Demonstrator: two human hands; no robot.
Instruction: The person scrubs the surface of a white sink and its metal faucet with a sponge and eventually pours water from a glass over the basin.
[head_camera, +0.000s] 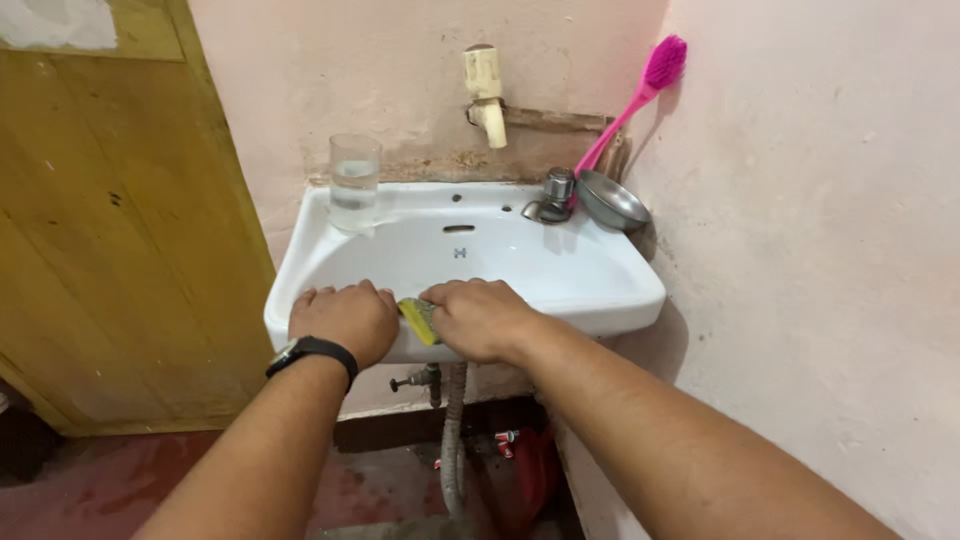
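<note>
A white wall-mounted sink (610, 285) sits in front of me. My right hand (478, 318) presses a yellow and green sponge (420, 318) against the sink's front rim, fingers curled over it. My left hand (343, 318), with a black watch on the wrist, rests on the front rim just left of the sponge, fingers curled over the edge and holding nothing else.
A glass of water (354, 182) stands on the sink's back left corner. A metal bowl (610, 202) and a small tap (555, 192) sit at the back right. A pink brush (640, 90) leans in the corner. A cream wall tap (486, 92) hangs above. A wooden door (110, 250) is at left.
</note>
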